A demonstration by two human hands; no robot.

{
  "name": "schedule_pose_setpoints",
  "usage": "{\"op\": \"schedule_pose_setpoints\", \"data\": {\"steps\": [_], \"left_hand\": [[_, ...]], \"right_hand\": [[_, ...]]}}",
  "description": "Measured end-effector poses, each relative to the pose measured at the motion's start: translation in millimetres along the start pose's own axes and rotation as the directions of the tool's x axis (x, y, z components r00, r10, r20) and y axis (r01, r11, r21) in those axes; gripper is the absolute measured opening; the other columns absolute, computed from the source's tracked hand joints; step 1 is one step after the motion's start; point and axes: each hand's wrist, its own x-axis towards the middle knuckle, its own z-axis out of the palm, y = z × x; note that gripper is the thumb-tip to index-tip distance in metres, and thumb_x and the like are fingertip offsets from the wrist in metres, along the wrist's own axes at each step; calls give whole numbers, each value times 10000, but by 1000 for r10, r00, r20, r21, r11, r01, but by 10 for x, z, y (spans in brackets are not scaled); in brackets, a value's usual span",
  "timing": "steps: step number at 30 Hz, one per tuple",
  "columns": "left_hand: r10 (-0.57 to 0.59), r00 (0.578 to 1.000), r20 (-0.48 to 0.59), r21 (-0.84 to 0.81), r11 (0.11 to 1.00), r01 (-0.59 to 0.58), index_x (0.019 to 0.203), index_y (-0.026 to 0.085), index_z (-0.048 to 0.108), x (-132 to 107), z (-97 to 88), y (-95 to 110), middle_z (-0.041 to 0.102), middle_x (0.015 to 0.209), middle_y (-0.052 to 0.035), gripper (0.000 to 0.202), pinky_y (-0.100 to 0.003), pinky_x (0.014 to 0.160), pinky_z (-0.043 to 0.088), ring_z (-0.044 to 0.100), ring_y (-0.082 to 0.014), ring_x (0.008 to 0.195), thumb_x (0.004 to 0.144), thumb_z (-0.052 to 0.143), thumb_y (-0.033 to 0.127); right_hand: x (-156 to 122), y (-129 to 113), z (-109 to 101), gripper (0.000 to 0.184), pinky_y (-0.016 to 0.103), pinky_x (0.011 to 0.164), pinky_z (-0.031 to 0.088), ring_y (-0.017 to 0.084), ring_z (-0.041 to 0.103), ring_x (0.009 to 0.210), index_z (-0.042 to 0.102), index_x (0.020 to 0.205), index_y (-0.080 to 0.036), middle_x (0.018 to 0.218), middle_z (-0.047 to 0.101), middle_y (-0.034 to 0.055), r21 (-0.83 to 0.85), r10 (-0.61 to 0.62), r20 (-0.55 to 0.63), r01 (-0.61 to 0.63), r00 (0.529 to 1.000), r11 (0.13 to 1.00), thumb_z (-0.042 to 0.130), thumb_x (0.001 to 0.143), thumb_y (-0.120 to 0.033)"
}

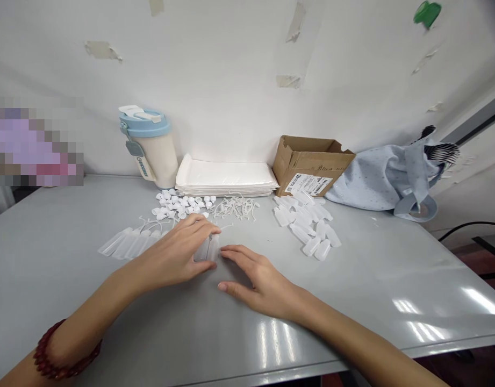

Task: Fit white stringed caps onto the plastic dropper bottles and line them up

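My left hand point(183, 250) curls over a few small translucent plastic bottles point(209, 248) lying on the table, thumb on the near end and fingertips at the far end. Right beside it, my right hand point(263, 279) has its thumb and fingers apart, the fingertips close to the outermost bottle; whether they touch it I cannot tell. To the left, partly behind my left forearm, lies a row of similar bottles point(126, 243) with thin white strings at their tops. Loose white caps point(186, 203), a heap of white strings point(236, 207) and a pile of translucent bottles point(307, 220) lie farther back.
Along the wall stand a cream tumbler with a blue lid point(154, 145), a stack of white trays or sheets point(227, 177), a cardboard box point(311, 166) and a light blue cloth bag point(376, 177). The grey table's front edge point(311, 371) runs below my hands.
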Motion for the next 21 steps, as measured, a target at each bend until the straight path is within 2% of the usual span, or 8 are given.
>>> {"op": "schedule_pose_setpoints", "data": {"steps": [21], "left_hand": [[-29,998,50,13,999,29,1106,203,505,0,-35,44,554,1098,-57,315,-356,896,413,436,-245,1123,809,602,247]], "right_hand": [[-3,8,19,498,372,1059,439,231,519,1247,493,1300,-111,1362,508,161,2,-15,32,15,999,1000,606,881,-357]]}}
